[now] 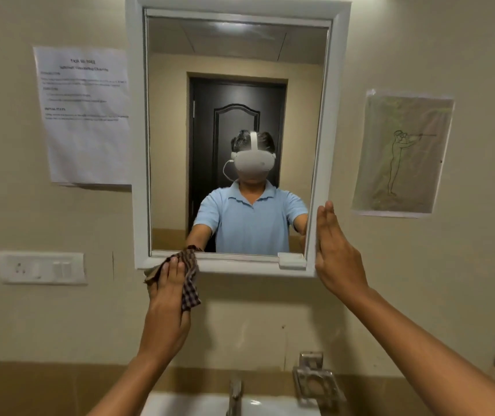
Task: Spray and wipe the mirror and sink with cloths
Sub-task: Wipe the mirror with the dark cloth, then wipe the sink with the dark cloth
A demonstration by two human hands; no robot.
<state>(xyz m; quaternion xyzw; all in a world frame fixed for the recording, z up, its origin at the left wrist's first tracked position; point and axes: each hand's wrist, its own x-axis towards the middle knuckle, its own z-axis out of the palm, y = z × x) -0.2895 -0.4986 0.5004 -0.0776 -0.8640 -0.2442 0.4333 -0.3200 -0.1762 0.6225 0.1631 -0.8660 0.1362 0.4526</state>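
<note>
Brown-and-white checked cloth (186, 276) is up against the bottom-left corner of the white-framed rectangular wall mirror (235, 130), bunched over the lower frame rail. The left hand (170, 291) presses it there with straight fingers (170, 267) laid flat over the fabric, and a loose corner of the cloth hangs down beside the hand. Over on the other side, the right hand (334, 249) is flat and released, fingers together and pointing up, its edge against the outer right side of the mirror frame near the bottom corner; it holds nothing. The glass reflects the person in a light blue polo shirt wearing a white headset, with a dark door behind. Below, the white ceramic sink (210, 405) shows at the bottom edge, with a chrome tap (235, 394) rising from it and a metal wall-mounted soap holder (315, 381) just to its right. A printed paper sheet (85, 115) hangs left of the mirror, a line drawing (403, 153) to its right, and a white switch plate (41, 268) sits on the beige wall low on the left.
</note>
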